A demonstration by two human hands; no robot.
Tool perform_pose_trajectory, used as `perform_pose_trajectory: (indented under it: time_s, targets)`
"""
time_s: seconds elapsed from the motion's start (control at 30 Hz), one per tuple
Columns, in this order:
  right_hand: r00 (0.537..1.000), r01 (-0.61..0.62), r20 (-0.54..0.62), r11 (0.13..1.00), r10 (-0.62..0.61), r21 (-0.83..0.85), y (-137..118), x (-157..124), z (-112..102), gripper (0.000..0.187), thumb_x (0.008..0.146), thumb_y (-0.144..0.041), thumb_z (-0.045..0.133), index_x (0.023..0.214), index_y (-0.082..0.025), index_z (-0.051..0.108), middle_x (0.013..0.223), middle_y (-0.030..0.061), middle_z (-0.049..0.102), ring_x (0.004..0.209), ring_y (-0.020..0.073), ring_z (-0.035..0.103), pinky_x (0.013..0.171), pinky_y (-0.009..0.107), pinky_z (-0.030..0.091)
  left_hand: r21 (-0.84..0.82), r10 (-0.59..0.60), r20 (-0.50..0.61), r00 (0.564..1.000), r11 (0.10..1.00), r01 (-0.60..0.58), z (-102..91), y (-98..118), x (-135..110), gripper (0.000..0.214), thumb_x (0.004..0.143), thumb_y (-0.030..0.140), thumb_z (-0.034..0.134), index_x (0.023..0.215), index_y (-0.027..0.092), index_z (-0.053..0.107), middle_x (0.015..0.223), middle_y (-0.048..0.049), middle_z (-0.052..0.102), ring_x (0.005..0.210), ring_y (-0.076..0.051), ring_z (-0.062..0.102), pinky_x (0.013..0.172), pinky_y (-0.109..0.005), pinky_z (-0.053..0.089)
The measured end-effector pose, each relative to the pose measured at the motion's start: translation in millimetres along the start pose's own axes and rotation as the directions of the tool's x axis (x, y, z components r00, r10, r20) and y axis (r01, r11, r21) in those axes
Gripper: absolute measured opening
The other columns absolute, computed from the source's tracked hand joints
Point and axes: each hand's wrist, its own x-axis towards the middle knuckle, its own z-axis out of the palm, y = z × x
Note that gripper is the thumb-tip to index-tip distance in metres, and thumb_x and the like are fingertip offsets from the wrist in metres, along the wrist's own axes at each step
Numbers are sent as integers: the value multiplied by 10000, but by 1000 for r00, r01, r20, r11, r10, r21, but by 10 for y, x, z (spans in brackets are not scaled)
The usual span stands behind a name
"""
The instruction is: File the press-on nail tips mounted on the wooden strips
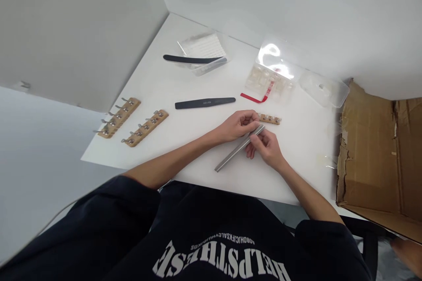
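My right hand (pixel 268 148) grips a long grey nail file (pixel 233 155) near its upper end, thumb on top. The file slants down to the left above the white table. My left hand (pixel 240 124) is closed in a pinch at the file's upper end; what sits between its fingertips is too small to make out. Just behind the hands lies a short wooden strip with metal clips (pixel 271 118), partly hidden by my left hand. A black nail file (pixel 205 103) rests on the table beyond my left forearm.
Two wooden clip strips (pixel 119 117) (pixel 145 128) lie at the left. Behind are a curved black file (pixel 191 59), a clear packet (pixel 204 47) and an open clear case (pixel 268 80) with a red strip (pixel 253 98). A clear lid (pixel 324 89) and cardboard box (pixel 371 153) stand right.
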Motion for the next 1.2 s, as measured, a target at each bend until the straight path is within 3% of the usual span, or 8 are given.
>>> perform_pose_trajectory:
  time_s: [0.2, 0.3, 0.4, 0.5, 0.6, 1.03, 1.1, 1.2]
  targets:
    - [1000, -10, 15, 1000, 10, -21, -2, -9, -17, 423, 936, -613, 675, 886, -216, 537, 619, -4, 702, 451, 153, 664, 410, 257, 554, -4, 5, 17, 1000, 1000, -5, -1, 11, 5, 283, 967, 363, 646, 791, 166, 542, 670, 36, 510, 568, -79, 447, 552, -214, 374]
    - [996, 18, -92, 1000, -18, 1, -16, -13, -11, 443, 955, -654, 616, 886, -229, 512, 596, -16, 692, 421, 148, 638, 380, 251, 527, -34, -2, 29, 1000, 999, 3, 0, 8, 13, 288, 967, 378, 649, 802, 169, 539, 668, 36, 517, 567, -83, 461, 554, -216, 386]
    - [999, -25, 25, 999, 26, -40, -24, -9, -7, 427, 922, -608, 697, 884, -213, 542, 621, 0, 713, 456, 153, 667, 410, 249, 548, -23, -5, 12, 1000, 1000, 5, 0, -1, 18, 301, 956, 388, 672, 797, 167, 544, 645, 50, 482, 540, -71, 407, 525, -208, 350]
    - [996, 12, -90, 999, -8, 43, -22, 0, -5, 453, 948, -659, 621, 890, -222, 517, 591, -14, 693, 408, 147, 636, 357, 238, 505, -29, -9, 21, 1000, 1000, 10, -2, -14, 18, 332, 956, 426, 676, 797, 170, 538, 625, 55, 471, 520, -68, 385, 506, -207, 334]
    - [999, -34, 31, 999, 34, -6, -17, 11, -13, 430, 918, -600, 707, 869, -208, 536, 629, 9, 718, 450, 150, 673, 401, 237, 541, -30, -10, 6, 1000, 1000, 11, 1, -19, 20, 364, 946, 471, 685, 798, 170, 547, 644, 44, 495, 529, -71, 400, 502, -208, 338]
    - [997, -50, 52, 998, 49, 33, -3, 8, -36, 443, 926, -617, 687, 866, -205, 537, 615, 20, 720, 442, 164, 674, 390, 249, 546, 4, -7, -7, 1000, 1000, 7, 8, 26, 18, 304, 929, 404, 666, 778, 172, 539, 647, 50, 473, 550, -78, 386, 525, -220, 330]
    - [999, -28, -40, 998, 31, 63, -2, 10, -39, 470, 941, -669, 625, 874, -217, 515, 595, 7, 710, 417, 160, 651, 365, 247, 526, 7, -1, -8, 1000, 1000, 1, 12, 30, 19, 298, 931, 396, 658, 777, 171, 537, 647, 49, 473, 556, -79, 388, 529, -221, 328]
    - [997, -69, 43, 998, 69, 0, -5, 20, -53, 455, 909, -626, 704, 874, -205, 536, 613, 21, 723, 442, 163, 669, 388, 246, 543, 1, 2, -9, 1000, 1000, -2, 13, 22, 22, 292, 937, 383, 651, 777, 170, 531, 652, 48, 473, 563, -78, 388, 534, -220, 328]
